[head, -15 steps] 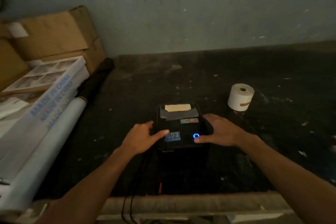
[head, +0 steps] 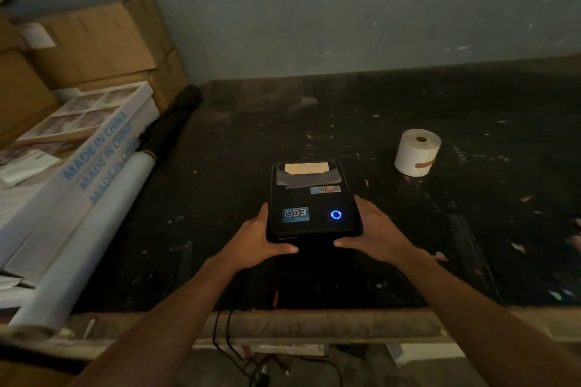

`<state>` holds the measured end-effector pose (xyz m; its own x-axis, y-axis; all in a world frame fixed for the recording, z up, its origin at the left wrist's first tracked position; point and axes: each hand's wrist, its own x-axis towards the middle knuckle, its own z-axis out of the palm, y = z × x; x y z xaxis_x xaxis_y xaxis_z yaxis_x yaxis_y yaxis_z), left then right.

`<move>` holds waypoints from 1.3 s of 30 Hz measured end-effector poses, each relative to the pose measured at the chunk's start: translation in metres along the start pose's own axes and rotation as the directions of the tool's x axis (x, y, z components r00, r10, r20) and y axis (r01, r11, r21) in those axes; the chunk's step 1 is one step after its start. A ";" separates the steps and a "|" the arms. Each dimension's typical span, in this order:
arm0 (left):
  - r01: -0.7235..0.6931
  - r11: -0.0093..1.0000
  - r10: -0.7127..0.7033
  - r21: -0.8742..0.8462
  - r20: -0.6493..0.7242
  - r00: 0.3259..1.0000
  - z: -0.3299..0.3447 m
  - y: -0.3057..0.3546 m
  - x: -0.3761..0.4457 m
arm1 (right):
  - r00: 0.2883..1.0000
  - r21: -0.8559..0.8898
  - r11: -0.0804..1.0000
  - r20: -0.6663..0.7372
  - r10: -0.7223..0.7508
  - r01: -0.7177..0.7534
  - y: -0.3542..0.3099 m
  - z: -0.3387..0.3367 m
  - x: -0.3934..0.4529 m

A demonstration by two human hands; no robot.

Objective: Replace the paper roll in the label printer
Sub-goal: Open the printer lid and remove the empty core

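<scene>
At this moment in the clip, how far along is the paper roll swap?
Barely begun. Nothing looks done: the label printer is closed, its ring light on. In hand: the left hand and right hand grip the printer's near corners. Left: open it, remove the old roll, load the fresh paper roll standing untouched on the table, then close.

Printer: black, flat-topped, lid closed, blue ring light lit near its front right corner, blue sticker at front left, pale paper showing at the far slot. Roll: white, on end, taped shut, well apart to the right rear.
</scene>
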<state>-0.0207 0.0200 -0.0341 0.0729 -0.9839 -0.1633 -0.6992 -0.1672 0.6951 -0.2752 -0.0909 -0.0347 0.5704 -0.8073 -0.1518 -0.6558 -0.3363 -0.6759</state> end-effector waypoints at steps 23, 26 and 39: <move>0.046 0.999 -0.046 0.003 0.060 0.997 0.002 -0.014 0.009 | 0.996 0.101 0.993 0.062 0.060 -0.066 0.011 0.016 0.002; 0.075 0.997 -0.077 0.023 0.064 0.995 0.003 -0.015 0.008 | 0.997 0.093 0.994 0.050 0.061 -0.065 0.009 0.015 0.001; 0.071 0.997 -0.073 0.032 0.059 0.996 0.002 -0.009 0.005 | 0.997 0.006 0.999 0.066 0.044 -0.044 0.007 0.010 -0.001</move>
<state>-0.0150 0.0168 -0.0423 0.0820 -0.9636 -0.2544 -0.7147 -0.2347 0.6589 -0.2755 -0.0876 -0.0459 0.5724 -0.7876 -0.2283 -0.6773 -0.2971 -0.6730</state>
